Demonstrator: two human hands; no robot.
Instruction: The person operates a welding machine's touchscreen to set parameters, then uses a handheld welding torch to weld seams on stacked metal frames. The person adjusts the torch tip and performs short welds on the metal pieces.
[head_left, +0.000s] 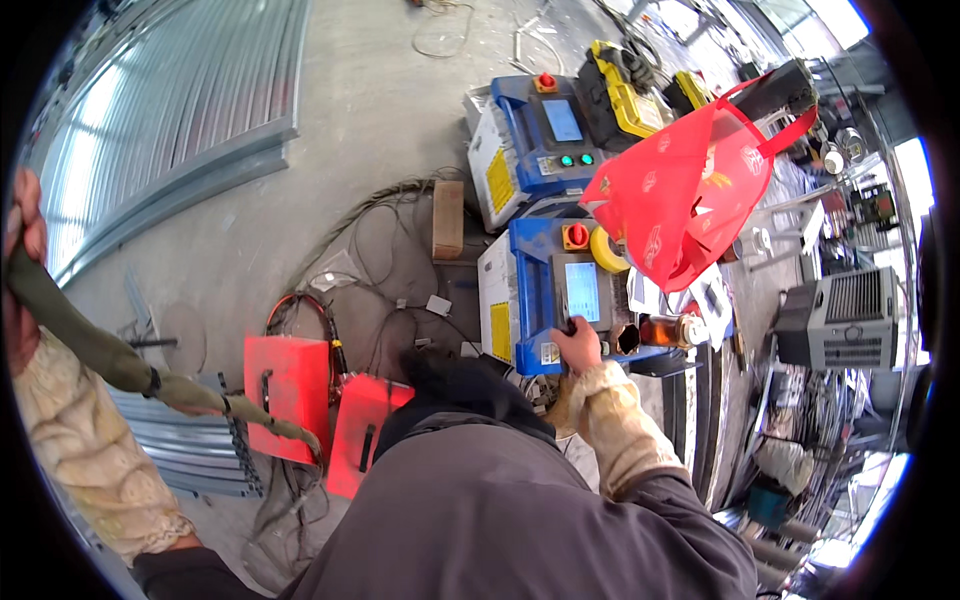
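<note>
At the far left edge, my left hand [29,215] is closed around a thick olive-green sheathed cable [85,335]. The cable slants down toward the red boxes, and the picture's dark rim cuts off part of the hand. My right hand [578,347] is at the nearer blue-and-white machine [532,300], low on its control panel. Its fingers are bent around a small dark part, perhaps a knob, just below the lit screen [582,290]. A red rotary switch [576,236] sits above that screen.
Two red boxes [287,395] stand left of my legs, with loose cables [385,235] and a wooden block [448,220] beyond. A second blue machine [535,140], a red bag [680,190], a jar of brown liquid [670,331] and yellow tape [606,250] are nearby. Corrugated metal sheets [190,110] lie left.
</note>
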